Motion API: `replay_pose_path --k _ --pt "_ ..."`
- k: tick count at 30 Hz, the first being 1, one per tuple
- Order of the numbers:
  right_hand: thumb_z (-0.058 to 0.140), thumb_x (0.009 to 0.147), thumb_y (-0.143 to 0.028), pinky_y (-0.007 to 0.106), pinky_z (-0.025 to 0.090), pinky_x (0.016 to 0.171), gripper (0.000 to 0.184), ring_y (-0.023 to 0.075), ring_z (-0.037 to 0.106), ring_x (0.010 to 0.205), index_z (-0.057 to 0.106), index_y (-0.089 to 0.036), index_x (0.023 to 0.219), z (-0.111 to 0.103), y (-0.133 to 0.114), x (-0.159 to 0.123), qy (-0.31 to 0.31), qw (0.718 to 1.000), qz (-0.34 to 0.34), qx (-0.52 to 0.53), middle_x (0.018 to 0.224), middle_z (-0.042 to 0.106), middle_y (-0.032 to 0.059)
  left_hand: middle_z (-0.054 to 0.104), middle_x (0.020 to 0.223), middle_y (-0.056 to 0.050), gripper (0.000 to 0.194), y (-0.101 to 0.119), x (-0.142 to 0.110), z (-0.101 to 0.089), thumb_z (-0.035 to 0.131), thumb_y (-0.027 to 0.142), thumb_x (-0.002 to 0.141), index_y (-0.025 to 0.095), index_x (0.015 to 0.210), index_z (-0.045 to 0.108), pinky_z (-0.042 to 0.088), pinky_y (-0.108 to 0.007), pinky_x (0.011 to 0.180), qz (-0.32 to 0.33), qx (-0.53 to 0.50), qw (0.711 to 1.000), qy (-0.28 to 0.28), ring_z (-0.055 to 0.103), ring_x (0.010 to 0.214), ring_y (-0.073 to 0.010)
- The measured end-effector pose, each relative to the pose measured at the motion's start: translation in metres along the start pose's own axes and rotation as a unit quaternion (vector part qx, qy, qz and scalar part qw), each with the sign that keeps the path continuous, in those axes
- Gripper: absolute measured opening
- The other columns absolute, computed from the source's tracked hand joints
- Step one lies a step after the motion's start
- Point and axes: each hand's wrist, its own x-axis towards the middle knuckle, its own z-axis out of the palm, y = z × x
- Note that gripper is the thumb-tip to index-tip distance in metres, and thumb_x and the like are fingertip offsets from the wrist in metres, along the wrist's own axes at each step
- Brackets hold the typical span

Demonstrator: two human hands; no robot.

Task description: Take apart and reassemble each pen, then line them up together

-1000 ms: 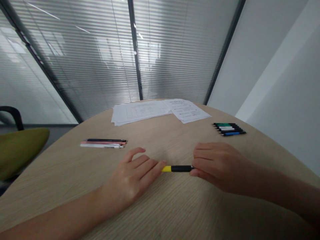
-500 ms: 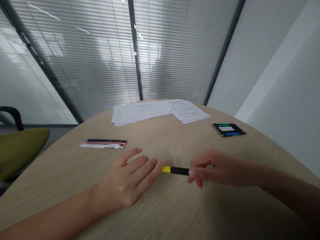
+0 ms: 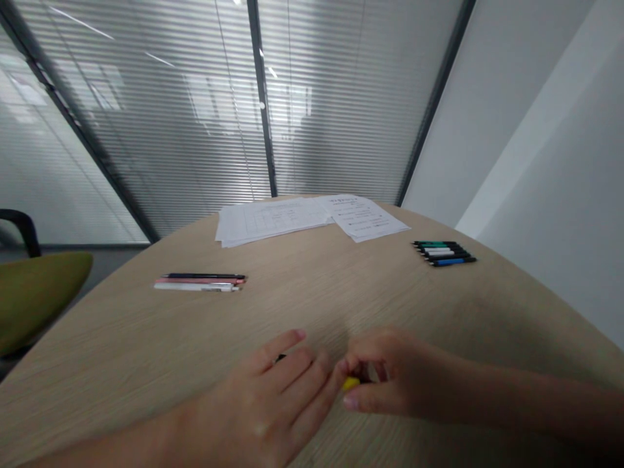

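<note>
Blinds point(image 3: 195, 156) behind, papers point(image 3: 273, 218) at the bench point(image 3: 302, 279)'s far edge; left pens point(image 3: 199, 283) and right pens point(image 3: 444, 253) lie lined up, and one yellow pen point(image 3: 350, 383) is in neither group! Right hand point(image 3: 397, 377) pinches it, fingers closed; left hand point(image 3: 273, 403) half-curls beside it, grip hidden.

An office, by its blinds point(image 3: 336, 143), printed sheets point(image 3: 275, 218), wood-grained table point(image 3: 302, 279), padded chair point(image 3: 41, 289)

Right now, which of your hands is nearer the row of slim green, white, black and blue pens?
Right. The right hand is on the near side of the pens, slightly to their left; the left hand is also on the near side but farther left.
</note>
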Motion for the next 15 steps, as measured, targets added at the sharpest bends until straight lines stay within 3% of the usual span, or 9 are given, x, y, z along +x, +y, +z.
replay_pose_path --k 7,12,15 --pt "0.058 0.069 -0.020 0.018 0.036 0.053 0.011 0.0067 0.044 0.057 0.052 -0.014 0.061 0.000 0.001 0.000 0.043 0.995 -0.075 -0.044 0.066 0.047 -0.0029 0.065 0.079 -0.002 0.033 0.001 0.005 -0.001 0.027 0.009 0.087 0.013 0.088 0.060 0.037 -0.033 0.084 -0.023 -0.009 1.000 -0.011 0.055 0.071 -0.0131" --pt "0.055 0.073 -0.019 0.020 0.038 0.058 0.008 0.0086 0.047 0.063 0.060 -0.015 0.068 -0.019 0.004 0.005 0.007 0.991 -0.074 -0.108 0.069 0.049 -0.0015 0.064 0.074 0.000 0.016 -0.010 0.002 0.010 0.044 0.016 0.084 0.013 0.094 0.056 0.038 -0.033 0.079 -0.053 0.004 0.998 0.018 0.055 0.068 -0.0123" --pt "0.049 0.077 -0.017 0.021 0.039 0.062 0.012 0.0098 0.049 0.066 0.061 -0.015 0.077 -0.035 0.009 0.009 0.017 0.985 -0.073 -0.153 0.071 0.051 -0.0002 0.065 0.080 -0.001 0.017 -0.020 -0.001 0.017 0.048 0.014 0.081 0.014 0.096 0.055 0.038 -0.033 0.077 -0.053 0.008 0.998 0.042 0.055 0.069 -0.0123"
